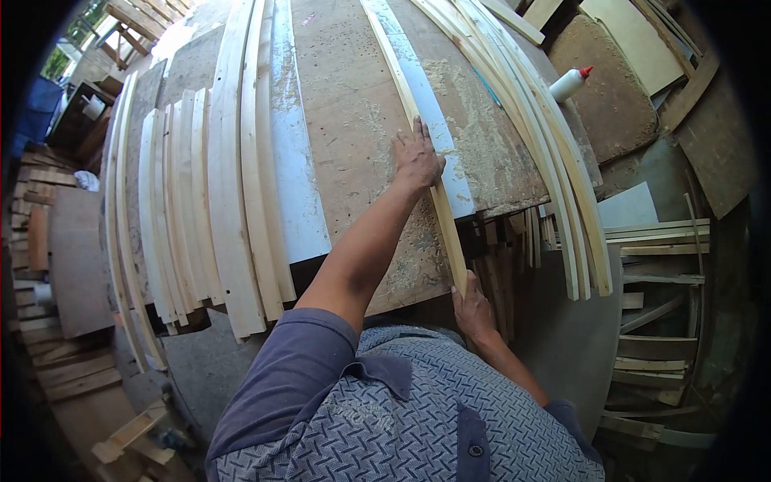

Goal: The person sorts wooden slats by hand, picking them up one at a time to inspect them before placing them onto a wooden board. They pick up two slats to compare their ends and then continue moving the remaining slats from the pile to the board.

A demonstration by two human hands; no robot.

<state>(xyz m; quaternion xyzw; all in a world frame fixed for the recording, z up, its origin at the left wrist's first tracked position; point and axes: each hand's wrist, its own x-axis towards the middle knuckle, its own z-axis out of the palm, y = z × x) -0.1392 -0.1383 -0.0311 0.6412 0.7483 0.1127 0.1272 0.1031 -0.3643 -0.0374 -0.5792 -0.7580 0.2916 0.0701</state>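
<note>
A long thin wooden strip [444, 215] runs lengthwise over the worktable [345, 145], beside a pale blue-white strip [422, 104] on the table. My left hand [418, 157] lies on the wooden strip near the middle, its fingers spread. At the strip's near end, by the table's front edge, my right hand [473, 308] has its fingers closed round the wood. Sawdust is scattered over the tabletop around the strip.
Several wooden boards [181, 201] lie at the left of the table, and long strips [554, 161] overhang its right front. A white glue bottle [567, 84] with a red cap stands at the right. Stacked wood [658, 321] is at the far right.
</note>
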